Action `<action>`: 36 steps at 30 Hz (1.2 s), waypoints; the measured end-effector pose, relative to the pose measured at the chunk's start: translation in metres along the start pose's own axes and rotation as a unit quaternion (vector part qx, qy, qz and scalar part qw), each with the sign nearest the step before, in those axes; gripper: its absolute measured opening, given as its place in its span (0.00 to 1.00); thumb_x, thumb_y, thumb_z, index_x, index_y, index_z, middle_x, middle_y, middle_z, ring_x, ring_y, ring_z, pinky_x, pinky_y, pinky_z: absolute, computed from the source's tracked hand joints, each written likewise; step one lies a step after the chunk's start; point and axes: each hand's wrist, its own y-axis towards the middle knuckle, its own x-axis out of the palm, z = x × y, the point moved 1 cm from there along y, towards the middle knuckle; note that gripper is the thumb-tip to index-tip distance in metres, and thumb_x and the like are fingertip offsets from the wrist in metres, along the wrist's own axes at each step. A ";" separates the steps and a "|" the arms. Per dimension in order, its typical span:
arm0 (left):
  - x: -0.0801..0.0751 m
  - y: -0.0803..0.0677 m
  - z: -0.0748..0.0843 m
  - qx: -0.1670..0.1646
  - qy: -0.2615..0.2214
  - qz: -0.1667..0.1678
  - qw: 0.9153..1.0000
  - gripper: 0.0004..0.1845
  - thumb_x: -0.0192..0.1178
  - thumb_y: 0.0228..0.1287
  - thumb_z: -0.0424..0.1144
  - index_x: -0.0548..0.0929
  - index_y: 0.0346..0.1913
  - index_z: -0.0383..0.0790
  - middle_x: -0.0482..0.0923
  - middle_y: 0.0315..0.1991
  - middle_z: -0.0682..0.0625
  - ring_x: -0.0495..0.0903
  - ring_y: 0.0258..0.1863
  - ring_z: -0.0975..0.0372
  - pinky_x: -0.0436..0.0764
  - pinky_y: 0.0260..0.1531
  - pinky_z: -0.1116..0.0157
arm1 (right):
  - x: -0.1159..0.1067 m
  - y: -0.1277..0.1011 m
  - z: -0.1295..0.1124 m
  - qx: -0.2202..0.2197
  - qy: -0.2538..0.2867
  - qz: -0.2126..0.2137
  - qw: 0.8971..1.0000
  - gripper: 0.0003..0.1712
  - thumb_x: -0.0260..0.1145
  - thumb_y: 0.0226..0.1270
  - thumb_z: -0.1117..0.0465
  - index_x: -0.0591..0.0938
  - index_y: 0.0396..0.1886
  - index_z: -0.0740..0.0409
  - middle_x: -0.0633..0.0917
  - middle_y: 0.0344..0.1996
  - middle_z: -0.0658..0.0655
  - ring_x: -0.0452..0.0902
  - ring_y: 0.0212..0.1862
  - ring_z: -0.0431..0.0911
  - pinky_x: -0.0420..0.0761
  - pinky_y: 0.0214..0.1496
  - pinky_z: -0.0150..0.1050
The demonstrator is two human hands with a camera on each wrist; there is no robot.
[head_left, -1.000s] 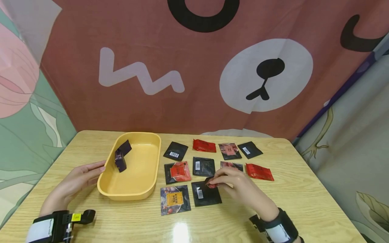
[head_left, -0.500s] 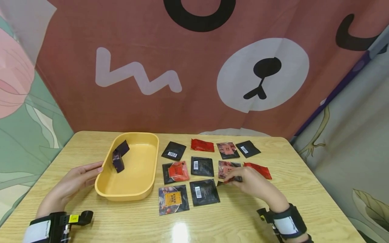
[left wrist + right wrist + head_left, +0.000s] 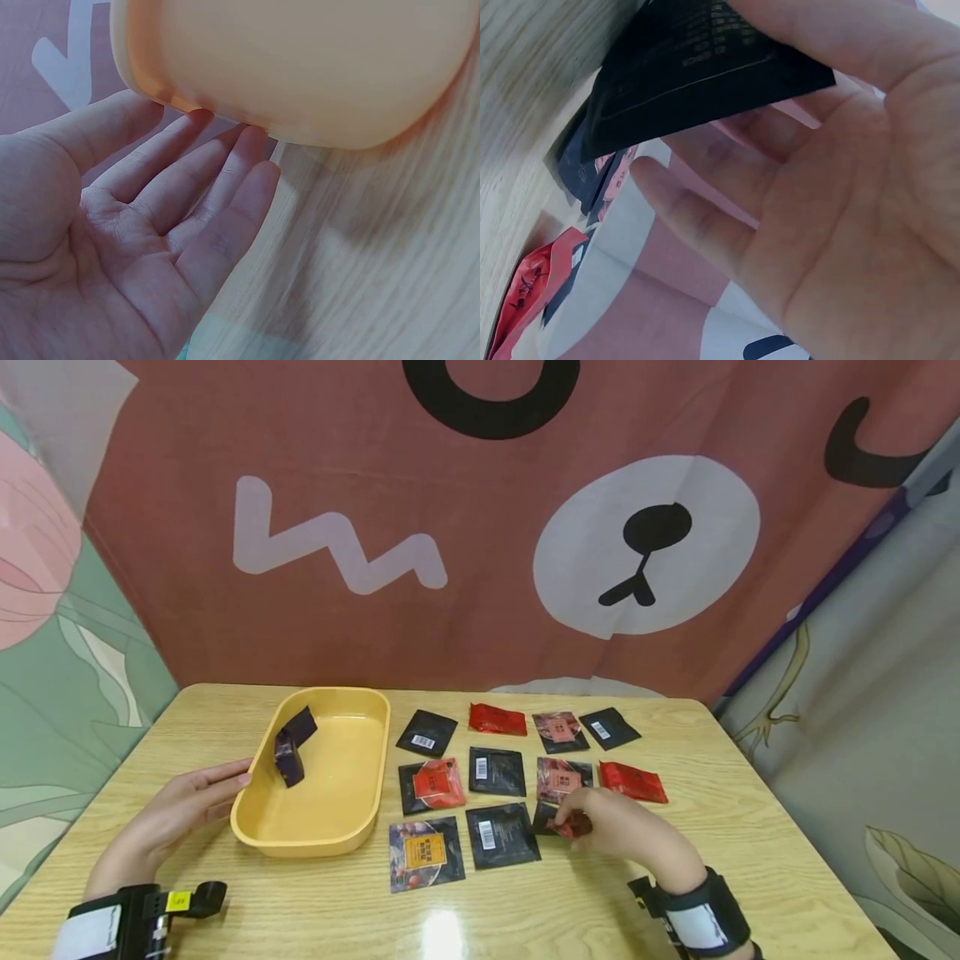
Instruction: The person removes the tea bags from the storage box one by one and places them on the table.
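Observation:
In the head view my right hand [image 3: 611, 827] pinches a small sachet [image 3: 573, 825] with a red-and-black face, low over the table beside a black sachet [image 3: 502, 835]. The right wrist view shows the held sachet's black back [image 3: 697, 82] between thumb and fingers. My left hand [image 3: 180, 810] touches the left side of a yellow plastic tray [image 3: 251, 835] with fairly straight fingers. Close up in the left wrist view, its fingertips [image 3: 255, 180] lie along the tray's edge [image 3: 360, 142]. A folded dark purple packet [image 3: 288, 758] lies inside the tray.
Sachets lie in rough rows right of the tray: black ones [image 3: 427, 732], red ones [image 3: 498, 719], and printed ones such as an orange-labelled sachet [image 3: 426, 853]. A red sachet [image 3: 633, 782] lies beyond the right hand. A printed curtain [image 3: 375, 635] hangs behind the table.
My right hand has carried its sachet from over the lower black sachet to that one's right side, lowering it toward the table. The left hand stays at the tray.

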 end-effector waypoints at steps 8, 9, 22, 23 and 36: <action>-0.001 0.000 -0.001 0.008 -0.031 -0.006 0.999 0.33 0.54 0.77 0.41 0.58 0.71 0.18 0.75 0.58 0.57 0.79 0.46 0.76 0.83 0.45 0.70 | 0.002 -0.002 0.001 0.011 -0.001 -0.037 0.999 0.27 0.85 0.40 0.64 0.84 0.43 0.53 0.80 0.38 0.47 0.75 0.41 0.46 0.80 0.46 0.46; -0.001 0.000 -0.001 0.008 -0.033 -0.006 0.999 0.33 0.54 0.77 0.41 0.58 0.71 0.18 0.75 0.57 0.57 0.79 0.46 0.76 0.83 0.45 0.70 | 0.003 -0.002 0.002 0.016 -0.001 -0.042 0.999 0.29 0.85 0.39 0.62 0.83 0.44 0.53 0.81 0.40 0.48 0.75 0.44 0.47 0.80 0.50 0.49; 0.000 0.000 0.001 -0.005 0.000 -0.005 1.000 0.34 0.53 0.77 0.43 0.58 0.71 0.19 0.63 0.68 0.33 0.76 0.46 0.79 0.83 0.45 0.71 | 0.005 -0.001 0.002 0.034 -0.001 -0.052 0.998 0.31 0.86 0.39 0.61 0.83 0.47 0.55 0.78 0.51 0.55 0.72 0.45 0.49 0.80 0.51 0.50; 0.000 0.000 0.001 -0.005 0.000 -0.004 1.000 0.34 0.53 0.77 0.43 0.58 0.71 0.19 0.63 0.68 0.33 0.76 0.46 0.79 0.83 0.45 0.70 | 0.005 -0.001 0.002 0.030 -0.004 -0.050 0.998 0.30 0.85 0.40 0.61 0.84 0.47 0.55 0.78 0.50 0.55 0.72 0.44 0.48 0.80 0.50 0.49; 0.000 0.000 -0.002 0.009 -0.016 -0.005 1.000 0.33 0.53 0.77 0.42 0.58 0.71 0.19 0.71 0.63 0.47 0.77 0.46 0.78 0.83 0.45 0.70 | 0.009 0.003 -0.002 -0.001 -0.068 0.022 0.997 0.25 0.82 0.46 0.66 0.86 0.47 0.58 0.82 0.41 0.53 0.75 0.38 0.46 0.80 0.38 0.42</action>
